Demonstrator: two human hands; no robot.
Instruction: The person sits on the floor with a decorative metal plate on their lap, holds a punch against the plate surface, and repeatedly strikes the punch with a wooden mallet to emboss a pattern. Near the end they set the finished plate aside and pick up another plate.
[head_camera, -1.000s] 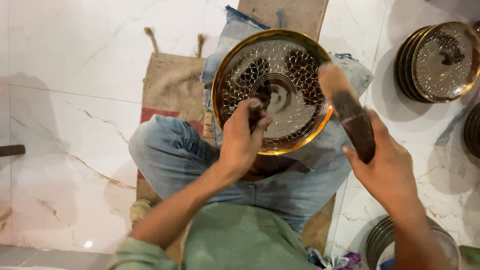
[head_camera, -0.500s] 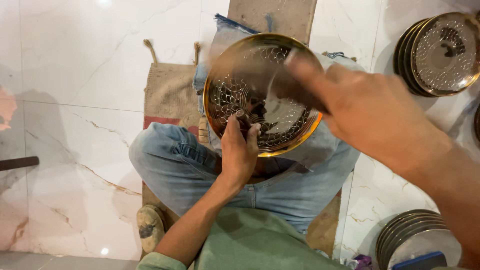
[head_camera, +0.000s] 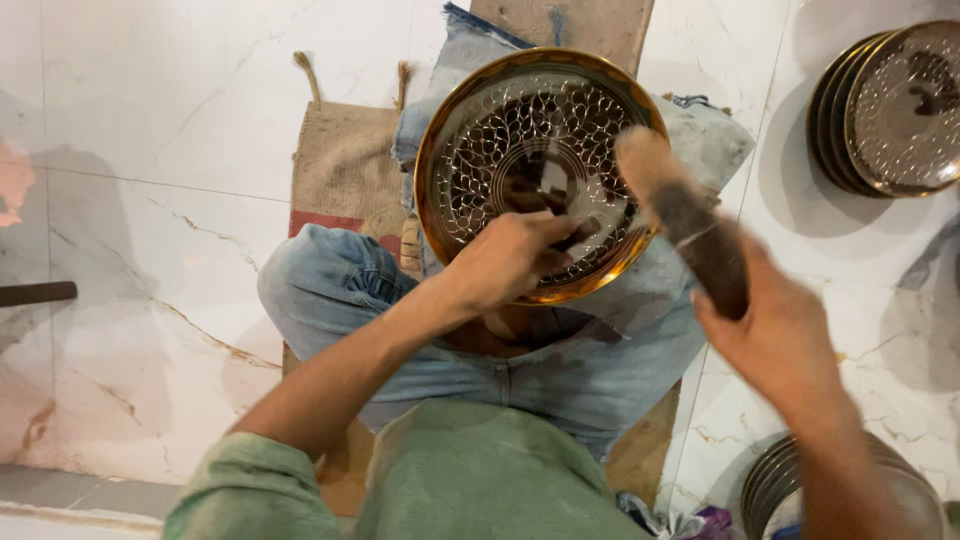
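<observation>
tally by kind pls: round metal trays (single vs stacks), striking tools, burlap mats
Engraved brass-rimmed tray on the lap, left hand on it: 1
Stacks of trays, upper right and lower right: 2
Wooden mallet in the right hand: 1
Burlap mat: 1
Total: 5. How many trays each stack holds cannot be told.

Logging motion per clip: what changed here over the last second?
The right hand swung the wooden mallet in over the patterned brass plate half a second ago, then drew it back to the plate's right rim. The left hand stayed pressed on the plate, holding a small tool; nothing was released.
</observation>
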